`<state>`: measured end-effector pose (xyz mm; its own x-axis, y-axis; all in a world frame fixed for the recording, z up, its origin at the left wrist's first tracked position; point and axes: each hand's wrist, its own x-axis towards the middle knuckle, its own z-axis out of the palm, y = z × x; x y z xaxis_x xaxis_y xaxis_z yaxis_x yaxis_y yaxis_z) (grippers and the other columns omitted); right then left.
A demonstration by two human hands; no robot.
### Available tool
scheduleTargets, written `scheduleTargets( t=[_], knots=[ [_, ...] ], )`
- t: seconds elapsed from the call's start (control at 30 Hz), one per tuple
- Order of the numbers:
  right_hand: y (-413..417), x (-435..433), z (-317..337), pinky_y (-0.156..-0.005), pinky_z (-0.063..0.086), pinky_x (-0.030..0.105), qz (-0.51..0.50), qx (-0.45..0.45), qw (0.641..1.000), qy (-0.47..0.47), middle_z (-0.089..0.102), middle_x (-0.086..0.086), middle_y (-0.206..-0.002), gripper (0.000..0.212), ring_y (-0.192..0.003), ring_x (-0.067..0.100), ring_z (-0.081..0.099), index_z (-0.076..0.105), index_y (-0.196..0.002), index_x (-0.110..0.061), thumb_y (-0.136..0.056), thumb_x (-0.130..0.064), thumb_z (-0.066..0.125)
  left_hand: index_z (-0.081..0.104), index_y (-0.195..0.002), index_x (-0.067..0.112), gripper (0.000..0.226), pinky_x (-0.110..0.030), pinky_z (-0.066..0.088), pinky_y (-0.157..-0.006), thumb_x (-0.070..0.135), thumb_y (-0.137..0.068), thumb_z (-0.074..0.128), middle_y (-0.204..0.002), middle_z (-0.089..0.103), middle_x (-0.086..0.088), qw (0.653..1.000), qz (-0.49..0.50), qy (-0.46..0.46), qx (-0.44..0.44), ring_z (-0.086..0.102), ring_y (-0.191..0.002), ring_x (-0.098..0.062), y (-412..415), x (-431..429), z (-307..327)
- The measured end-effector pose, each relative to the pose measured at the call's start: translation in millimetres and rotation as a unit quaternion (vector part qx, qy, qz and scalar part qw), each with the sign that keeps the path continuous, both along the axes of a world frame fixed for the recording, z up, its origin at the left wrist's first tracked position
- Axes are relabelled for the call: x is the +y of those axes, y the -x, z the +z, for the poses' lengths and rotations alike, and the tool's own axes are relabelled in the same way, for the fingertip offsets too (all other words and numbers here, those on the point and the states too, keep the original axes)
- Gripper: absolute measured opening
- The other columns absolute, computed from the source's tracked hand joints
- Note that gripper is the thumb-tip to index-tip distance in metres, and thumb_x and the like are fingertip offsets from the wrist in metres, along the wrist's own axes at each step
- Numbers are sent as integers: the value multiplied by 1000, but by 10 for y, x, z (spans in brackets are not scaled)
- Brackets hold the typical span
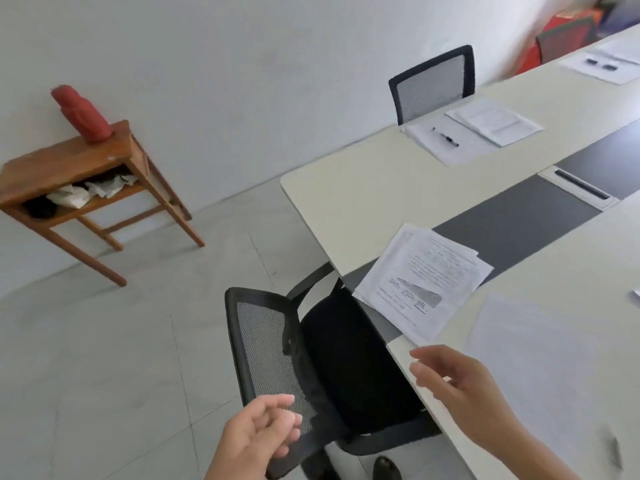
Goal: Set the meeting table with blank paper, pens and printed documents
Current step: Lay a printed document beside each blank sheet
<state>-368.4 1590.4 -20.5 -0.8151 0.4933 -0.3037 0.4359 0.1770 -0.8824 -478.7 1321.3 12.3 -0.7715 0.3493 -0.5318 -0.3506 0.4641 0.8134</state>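
**Both hands empty at the near end of the bench**

The left hand (256, 434) hovers in front of the back of the near mesh chair (273, 358), fingers loosely curled and holding nothing. The right hand (460, 382) is above the bench (346, 202) edge, fingers relaxed and also empty, just short of a stack of printed documents (422, 278). That stack lies askew across the grey centre strip (519, 216), one corner overhanging the bench end. Just beside it, to the right, lies a blank sheet (530, 358).

Further along, a place is laid in front of the far mesh chair (433, 83): a blank sheet of paper (450, 147) with a pen (446, 137) on top and a printed document (495, 121) beside it, touching (more sheets further on are too blurred to read).

Against the wall stands a wooden stand (79, 174) with a red object (83, 114) on top.
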Motion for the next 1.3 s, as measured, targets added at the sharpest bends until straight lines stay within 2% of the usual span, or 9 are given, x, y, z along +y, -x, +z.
scheduleTargets(
  t=[0.2, 0.37, 0.6, 0.67, 0.8, 1.0, 1.1, 1.23, 1.3],
  knots=[
    [152, 121, -121, -75, 56, 39, -122, -47, 991, -17, 73, -4, -76, 8, -76, 13, 69, 71, -90, -33, -86, -26, 70, 68, -103, 15, 26, -26, 56, -68, 26, -78, 65, -88, 77, -4, 992, -128, -14, -7, 73, -81, -17, 868, 507, -102],
    [322, 164, -160, -78, 57, 41, -208, -85, 974, -27, 74, -7, -76, 9, -74, 7, 70, 70, -91, -32, -85, -25, 72, 67, -104, 19, 15, -26, 56, -71, 15, -89, 65, -89, 77, -1, 975, -221, -27, -2, 72, -83, -15, 1558, 1000, -221],
    [480, 363, -499, -80, 57, 40, -272, -150, 950, 6, 73, -3, -77, 11, -78, 13, 70, 68, -99, -27, -88, -27, 68, 61, -109, 32, 18, -20, 51, -84, 32, -92, 60, -101, 68, 9, 933, -354, 34, 46, 63, -97, -5, 1882, 1741, -800],
    [572, 518, -684, -84, 57, 41, -276, -178, 944, 21, 72, -3, -87, 21, -86, 14, 69, 66, -109, -22, -90, -30, 66, 58, -118, 28, 25, -13, 43, -82, 32, -93, 57, -112, 61, 11, 912, -394, 62, 95, 57, -101, -2, 1868, 1949, -1002],
    [858, 921, -999, -89, 55, 40, -326, -184, 921, 105, 64, 2, -112, 44, -98, 19, 63, 52, -133, -15, -92, -29, 64, 48, -135, 20, 42, -21, 39, -96, 31, -95, 53, -140, 41, 3, 858, -464, 120, 182, 43, -126, -11, 1771, 2280, -1390],
    [1278, 1488, -1378, -90, 54, 43, -456, -141, 824, 305, 57, 13, -129, 71, -110, 26, 59, 32, -147, -8, -89, -25, 68, 17, -152, 27, 63, -40, 28, -115, 35, -96, 45, -162, -5, -9, 750, -555, 263, 245, 3, -149, -28, 1781, 2473, -1819],
    [1371, 1675, -1434, -73, 53, 34, -439, -161, 817, 337, 66, 9, -115, 60, -95, 21, 66, 47, -137, -9, -86, -30, 70, 1, -153, 29, 73, -41, 26, -116, 33, -95, 45, -160, -21, -10, 691, -591, 316, 272, -14, -148, -30, 1790, 2469, -1928],
    [1462, 1919, -1403, -55, 40, 27, -404, -178, 834, 330, 64, 3, -76, 36, -59, 16, 53, 64, -114, -9, -84, -29, 72, -1, -153, 33, 79, -38, 31, -114, 28, -91, 48, -160, -25, -4, 689, -598, 321, 255, -18, -148, -25, 1805, 2475, -1949],
    [1570, 2024, -1377, -52, 42, 26, -395, -162, 849, 312, 66, 4, -78, 30, -58, 17, 55, 65, -109, -9, -85, -25, 72, 0, -153, 34, 80, -38, 33, -112, 28, -90, 49, -159, -25, -2, 687, -602, 323, 248, -19, -148, -23, 1832, 2492, -1941]
  ],
)
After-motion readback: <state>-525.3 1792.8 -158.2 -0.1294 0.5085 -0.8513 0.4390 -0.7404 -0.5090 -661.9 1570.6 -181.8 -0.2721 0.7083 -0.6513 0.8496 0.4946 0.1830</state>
